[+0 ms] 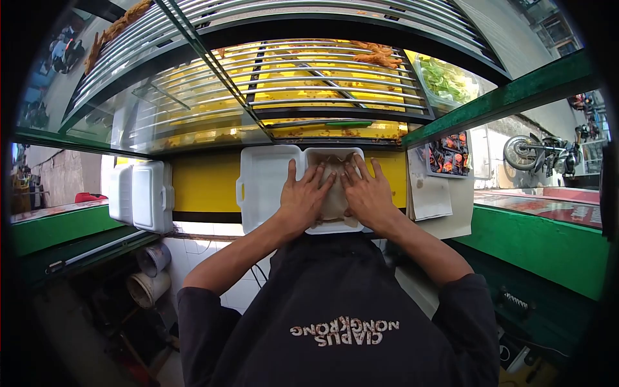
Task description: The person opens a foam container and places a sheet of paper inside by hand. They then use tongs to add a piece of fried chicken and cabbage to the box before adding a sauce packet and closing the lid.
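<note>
The left hand (305, 197) and right hand (369, 198), fingers spread wide, touch opposite sides of the brown paper sheet (333, 205) lining the open white foam box (267, 177).

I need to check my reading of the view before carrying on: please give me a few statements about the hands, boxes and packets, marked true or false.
1. The left hand and right hand both touch the brown paper in the white box. True.
2. That box is shut. False: it is open, its lid lying to the left.
3. More white boxes stand farther left. True.
4. The right hand grips a spoon. False: it lies open on the paper.
5. Red-and-black packets are right of the hands. True.
</note>
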`<state>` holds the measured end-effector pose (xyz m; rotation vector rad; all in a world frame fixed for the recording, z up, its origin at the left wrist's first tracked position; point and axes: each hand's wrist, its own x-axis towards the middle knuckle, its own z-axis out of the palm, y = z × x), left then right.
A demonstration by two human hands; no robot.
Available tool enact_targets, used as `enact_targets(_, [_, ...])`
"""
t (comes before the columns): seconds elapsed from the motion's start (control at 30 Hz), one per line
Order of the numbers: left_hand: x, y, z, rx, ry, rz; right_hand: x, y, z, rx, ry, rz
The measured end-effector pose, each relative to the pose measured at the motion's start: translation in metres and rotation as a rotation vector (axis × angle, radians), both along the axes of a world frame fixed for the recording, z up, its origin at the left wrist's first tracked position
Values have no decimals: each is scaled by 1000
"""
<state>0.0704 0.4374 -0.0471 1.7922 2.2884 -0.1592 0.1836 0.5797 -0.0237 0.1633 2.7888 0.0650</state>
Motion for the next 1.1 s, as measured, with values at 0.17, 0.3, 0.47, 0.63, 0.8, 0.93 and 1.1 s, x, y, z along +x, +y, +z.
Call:
enact_targets(0.17, [0, 2, 1, 21, 4, -1, 3, 6, -6, -34, 96, 44])
enact_targets(0.3, [5, 4, 2, -14, 71, -12, 12, -17, 0, 102, 56, 55])
enact_targets(0.47, [5, 6, 4, -1, 60, -30, 27, -22, -7, 47, 117, 105])
enact_targets(0.63, [6, 1, -1, 95, 8, -16, 34, -17, 1, -64, 146, 136])
enact_targets(0.8, [7, 4, -1, 90, 30, 0, 40, -15, 10, -198, 86, 164])
enact_targets(0.93, [14, 1, 3, 123, 64, 10, 46, -9, 8, -317, 137, 92])
enact_targets(1.1, [36, -10, 7, 90, 15, 154, 46, -15, -7, -268, 187, 86])
